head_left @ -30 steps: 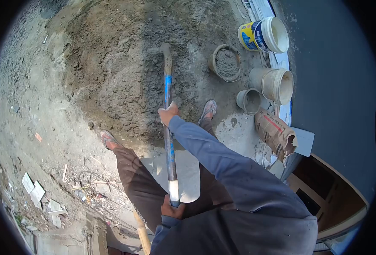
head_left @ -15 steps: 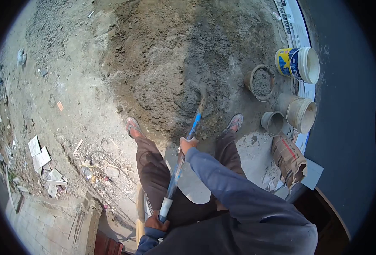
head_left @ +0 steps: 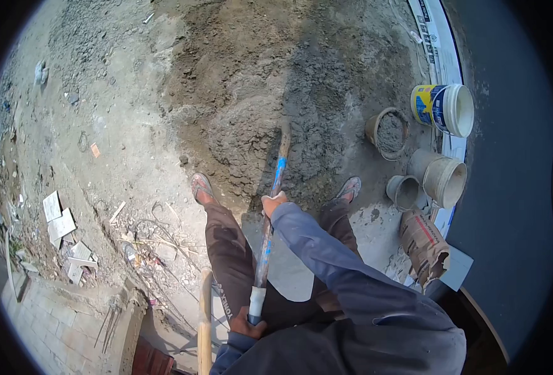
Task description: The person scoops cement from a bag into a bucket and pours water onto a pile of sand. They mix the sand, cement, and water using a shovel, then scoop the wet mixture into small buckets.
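Observation:
A long shovel (head_left: pixel 267 244) with patches of blue on its worn handle slants up from my body into a heap of wet grey mortar (head_left: pixel 242 150). Its blade is hidden in the mortar. My right hand (head_left: pixel 274 203) is closed round the middle of the handle. Lower down, near my waist, my left hand (head_left: pixel 247 325) wraps the handle's end, just below a whitish sleeve. My sandalled feet stand apart at the near edge of the heap.
On the right stand a mortar-filled bucket (head_left: pixel 391 133), a yellow-and-blue pail (head_left: pixel 442 109), grey buckets (head_left: pixel 444 181) and a torn paper sack (head_left: pixel 423 240). A wooden pole (head_left: pixel 205 325) rises at lower left. Broken tiles (head_left: pixel 60 225) and rubble lie farther left.
The shovel's far end has swung left across the mortar, and its handle stands steeper. My right hand has shifted slightly up and left, my left hand slightly right. Both keep their hold.

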### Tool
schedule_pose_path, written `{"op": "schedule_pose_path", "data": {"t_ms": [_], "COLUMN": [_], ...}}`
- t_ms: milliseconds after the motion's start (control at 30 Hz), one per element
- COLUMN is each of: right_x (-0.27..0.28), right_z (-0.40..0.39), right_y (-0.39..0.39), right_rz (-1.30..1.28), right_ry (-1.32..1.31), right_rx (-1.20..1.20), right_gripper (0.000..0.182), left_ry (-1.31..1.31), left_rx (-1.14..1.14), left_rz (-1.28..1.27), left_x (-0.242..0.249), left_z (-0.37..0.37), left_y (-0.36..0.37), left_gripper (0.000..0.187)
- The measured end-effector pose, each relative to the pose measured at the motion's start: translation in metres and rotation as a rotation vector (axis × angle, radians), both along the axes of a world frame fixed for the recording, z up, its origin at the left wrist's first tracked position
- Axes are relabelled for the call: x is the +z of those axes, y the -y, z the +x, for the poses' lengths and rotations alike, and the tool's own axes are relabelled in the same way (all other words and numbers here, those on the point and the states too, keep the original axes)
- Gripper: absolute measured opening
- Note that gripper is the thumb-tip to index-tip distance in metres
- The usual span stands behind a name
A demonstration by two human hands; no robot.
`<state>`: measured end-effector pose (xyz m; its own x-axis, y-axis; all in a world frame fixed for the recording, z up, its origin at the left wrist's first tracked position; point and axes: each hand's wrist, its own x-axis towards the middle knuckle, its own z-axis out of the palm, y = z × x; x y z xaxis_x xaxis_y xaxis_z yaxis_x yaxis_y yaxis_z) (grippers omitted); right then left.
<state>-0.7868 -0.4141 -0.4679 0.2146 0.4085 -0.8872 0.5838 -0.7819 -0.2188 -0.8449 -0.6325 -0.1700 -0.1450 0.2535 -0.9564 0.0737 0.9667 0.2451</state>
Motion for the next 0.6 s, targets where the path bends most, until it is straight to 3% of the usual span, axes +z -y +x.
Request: {"op": "schedule_pose_path", "data": {"t_ms": [33, 133, 200, 267, 333, 400, 467, 500, 600], "right_x": [0.034, 0.045, -0.014, 0.000, -0.015, -0.034, -0.045, -0.021, -0.009], "right_z": [-0.014, -0.013, -0.004, -0.032, -0.037, -0.035, -0.004, 0.000, 0.019], "right_y": [-0.039, -0.112, -0.160, -0.226, -0.239, -0.235, -0.182, -0.154, -0.107], "right_rz": [-0.018, 0.109, 0.272, 0.313, 0.285, 0.208, 0.066, 0.047, -0.036], "right_ry": [-0.005, -0.002, 0.074, 0.088, 0.070, 0.117, 0.056, 0.035, 0.041], "right_rx": [-0.032, 0.076, 0.229, 0.346, 0.369, 0.543, 0.372, 0.317, 0.245], "right_gripper": [0.046, 0.052, 0.053, 0.053, 0.051, 0.043, 0.037, 0.037, 0.031], "left_ry": [0.003, 0.009, 0.019, 0.044, 0.101, 0.173, 0.135, 0.127, 0.084], "left_rx": [0.062, 0.077, 0.125, 0.154, 0.203, 0.266, 0.179, 0.168, 0.137], "left_rz": [0.059, 0.160, 0.200, 0.245, 0.194, 0.097, 0.044, 0.080, 0.230], "left_x": [-0.005, -0.046, -0.085, -0.119, -0.126, -0.114, -0.055, -0.030, 0.008], "left_z": [0.007, 0.044, 0.059, 0.060, 0.056, 0.061, 0.049, 0.052, 0.038], "left_y": [-0.014, -0.047, -0.082, -0.128, -0.152, -0.152, -0.133, -0.113, -0.098], "left_gripper": [0.045, 0.041, 0.042, 0.043, 0.041, 0.041, 0.046, 0.050, 0.060]}}
